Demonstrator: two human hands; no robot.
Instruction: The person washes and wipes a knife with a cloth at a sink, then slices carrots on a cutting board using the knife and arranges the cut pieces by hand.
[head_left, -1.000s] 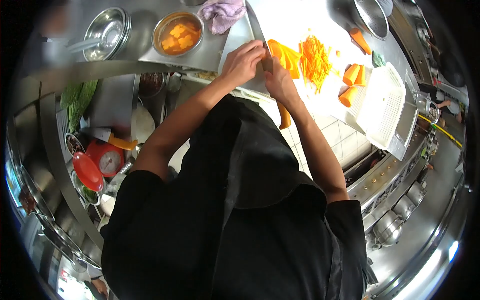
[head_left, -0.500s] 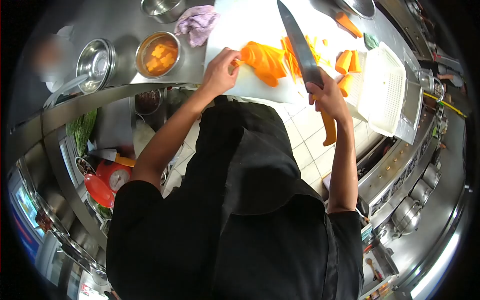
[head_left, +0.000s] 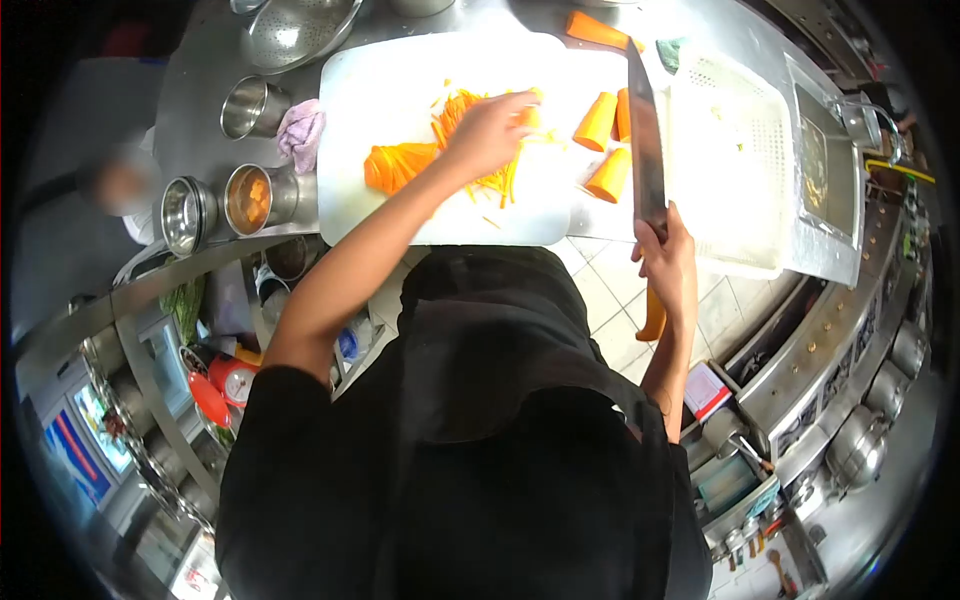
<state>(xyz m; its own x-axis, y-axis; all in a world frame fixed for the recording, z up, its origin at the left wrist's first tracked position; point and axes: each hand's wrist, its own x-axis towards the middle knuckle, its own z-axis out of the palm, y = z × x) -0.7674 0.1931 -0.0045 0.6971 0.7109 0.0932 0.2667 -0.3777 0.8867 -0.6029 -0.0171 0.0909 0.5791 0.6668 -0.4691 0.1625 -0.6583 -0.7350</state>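
Note:
My right hand (head_left: 668,250) is wrapped around a large kitchen knife (head_left: 648,150), its blade pointing away from me at the right side of the white cutting board (head_left: 350,110). The yellow-orange handle end shows below the hand. Over the board, my left hand (head_left: 488,135) reaches across shredded carrot (head_left: 455,110), slightly blurred, fingers stretched rightward and apart around some orange bits. A fanned stack of carrot slices (head_left: 395,167) lies left of the shreds. Between the left hand and the knife rest several cut carrot chunks (head_left: 597,120).
A white perforated basket (head_left: 730,180) stands right of the knife. Another carrot (head_left: 597,30) lies at the back. On the left are a purple cloth (head_left: 301,135), a metal pot with carrot pieces in liquid (head_left: 257,200), stacked bowls (head_left: 184,215) and a colander (head_left: 300,30). A person is at far left.
My left hand has left the end of the slice stack and moved right over the shreds. The knife has moved right, off the shreds to beside the chunks. The view has shifted.

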